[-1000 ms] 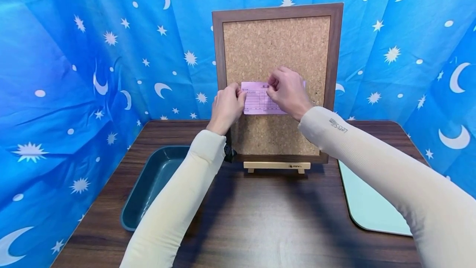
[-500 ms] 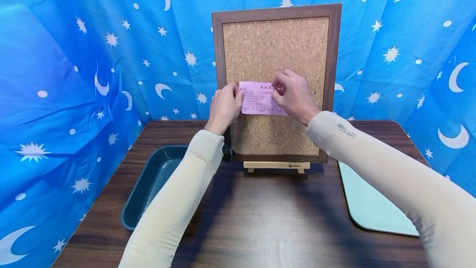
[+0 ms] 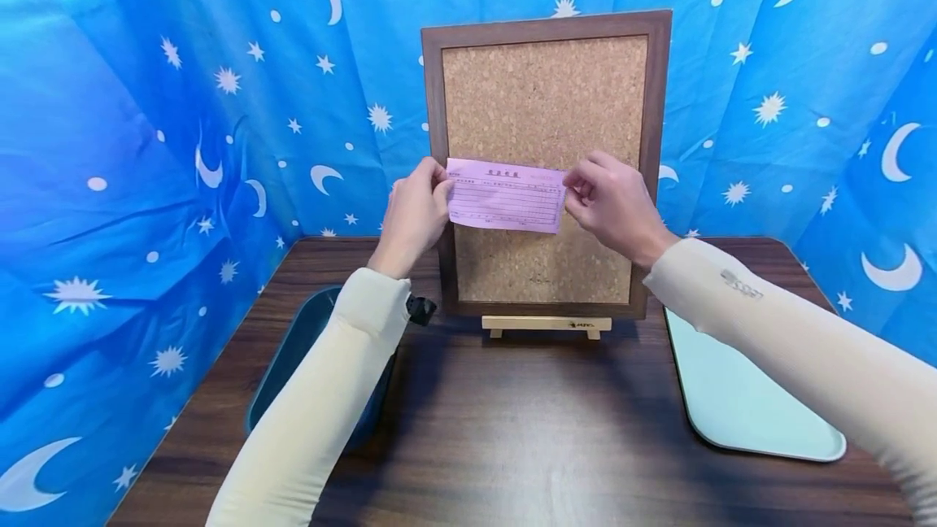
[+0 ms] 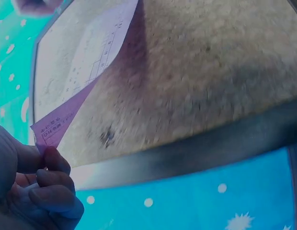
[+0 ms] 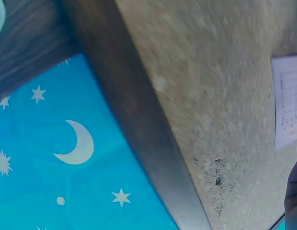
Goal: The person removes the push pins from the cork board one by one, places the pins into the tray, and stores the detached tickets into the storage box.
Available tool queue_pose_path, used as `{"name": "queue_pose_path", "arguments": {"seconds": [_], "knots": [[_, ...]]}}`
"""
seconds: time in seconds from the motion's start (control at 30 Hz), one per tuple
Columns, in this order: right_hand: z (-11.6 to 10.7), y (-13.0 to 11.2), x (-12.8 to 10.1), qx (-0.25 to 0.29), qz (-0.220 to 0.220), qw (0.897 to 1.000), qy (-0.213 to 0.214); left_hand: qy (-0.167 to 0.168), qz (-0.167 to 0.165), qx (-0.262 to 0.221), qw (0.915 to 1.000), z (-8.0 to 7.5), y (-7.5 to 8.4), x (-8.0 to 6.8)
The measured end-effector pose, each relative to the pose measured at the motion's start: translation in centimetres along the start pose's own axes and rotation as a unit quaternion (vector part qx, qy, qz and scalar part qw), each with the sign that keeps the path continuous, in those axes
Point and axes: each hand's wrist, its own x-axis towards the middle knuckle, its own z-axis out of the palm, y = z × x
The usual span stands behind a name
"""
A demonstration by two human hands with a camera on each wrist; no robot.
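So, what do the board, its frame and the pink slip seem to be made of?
The board looks like cork: tan, speckled and grainy, matte. Its frame seems dark wood or wood-look laminate, with faint grain. The pink slip looks like thin paper: printed table lines, and it bends between the left hand and right hand.

Both hands [image 3: 512, 206] raised; fingertips pinched
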Motion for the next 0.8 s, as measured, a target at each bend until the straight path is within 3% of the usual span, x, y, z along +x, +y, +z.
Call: {"name": "queue_pose_path", "arguments": {"seconds": [0.13, 0.33, 0.8], "knots": [[-0.8, 0.1, -2.2, 0.001, -0.01, 1.0, -0.011, -0.004, 0.002, 0.0, 1.0, -1.4, -0.6, -1.0], [-1.6, 1.0, -4.9, -0.006, 0.011, 1.0, -0.02, 0.007, 0.015, 0.004, 0.9999, -3.3, -1.9, -2.3], [-3.8, 3.6, -11.4, -0.035, 0.056, 0.998, -0.011, 0.022, 0.019, 0.048, 0.9984, -8.3, -6.6, -7.2]]}}
